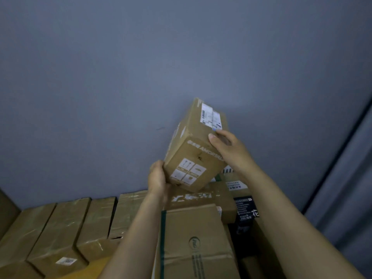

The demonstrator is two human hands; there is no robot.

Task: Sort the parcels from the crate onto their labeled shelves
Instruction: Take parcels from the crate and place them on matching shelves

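Head view: both hands hold a tilted cardboard parcel (193,150) (white label on top) against the grey wall (141,77); left hand (158,178) cups its lower corner, right hand (225,148) grips the upper edge.

We are looking through one wide-angle camera worn on the person's head, facing forward at a plain blue-grey wall (120,77) that is filling most of the frame. The taped brown cardboard boxes (60,228) are lying low along the bottom edge, seen from above and close by. Both forearms are entering from the bottom, and the left hand (158,178) and right hand (227,150) are gripping a tilted brown cardboard parcel (193,154) at arm's length, just right of centre.
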